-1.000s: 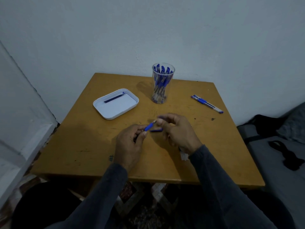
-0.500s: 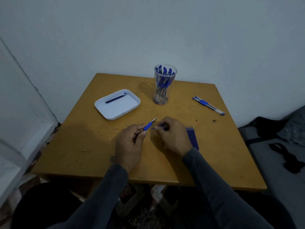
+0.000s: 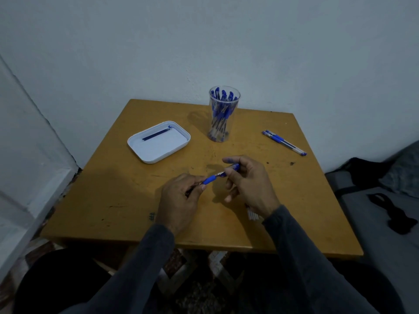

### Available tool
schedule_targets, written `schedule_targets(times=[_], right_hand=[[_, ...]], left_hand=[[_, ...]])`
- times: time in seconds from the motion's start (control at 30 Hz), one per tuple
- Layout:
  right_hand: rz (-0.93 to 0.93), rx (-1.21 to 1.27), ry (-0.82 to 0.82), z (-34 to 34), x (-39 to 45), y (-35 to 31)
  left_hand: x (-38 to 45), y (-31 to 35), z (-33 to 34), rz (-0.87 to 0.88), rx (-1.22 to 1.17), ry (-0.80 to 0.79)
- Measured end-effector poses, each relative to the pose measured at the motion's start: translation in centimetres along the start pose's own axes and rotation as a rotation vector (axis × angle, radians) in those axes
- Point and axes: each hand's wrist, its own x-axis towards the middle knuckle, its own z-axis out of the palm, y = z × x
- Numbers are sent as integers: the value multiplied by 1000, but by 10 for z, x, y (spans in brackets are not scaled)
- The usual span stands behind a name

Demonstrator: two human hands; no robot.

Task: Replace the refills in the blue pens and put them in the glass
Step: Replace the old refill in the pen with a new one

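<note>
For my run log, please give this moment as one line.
left hand: grips pen | right hand: holds cap at tip | glass: holds pens

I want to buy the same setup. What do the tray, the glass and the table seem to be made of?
Tray: looks like white plastic, smooth with a soft sheen and rounded rim. Glass: clear, pens visible through its wall; glass or clear plastic, cannot tell. Table: seemingly wood, yellow-brown, matte, scuffed and stained.

Blue pen (image 3: 209, 179) tilted between both hands, capped pens upright in clear glass (image 3: 223, 132), two more (image 3: 283, 142) flat on the table.
</note>
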Motion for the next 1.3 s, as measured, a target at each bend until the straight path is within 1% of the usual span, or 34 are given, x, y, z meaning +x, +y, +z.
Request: schedule_targets(times=[0.23, 0.4, 0.57, 0.87, 0.97, 1.03, 1.13, 1.2, 1.3], right_hand=[[31, 70, 17, 0, -4, 2], [34, 160, 54, 4, -6, 3], [43, 191, 55, 6, -6, 6], [56, 196, 11, 18, -5, 5], [42, 212, 16, 22, -8, 1], [-6, 199, 86, 24, -7, -4], [-168, 70, 276, 19, 6, -17], [-288, -22, 382, 13, 21, -28], [-392, -6, 517, 3, 47, -50]], left_hand=[[0, 1, 0, 1, 15, -7], [0, 1, -1, 19, 5, -39], [0, 2, -2, 31, -12, -56], [0, 3, -4, -18, -84, -32], [0, 7, -3, -41, -73, -38], [0, 7, -3, -62, -42, -47], [8, 6, -4, -122, 64, -79], [18, 5, -4, -124, 205, -161], [35, 4, 3, -68, 319, -270]])
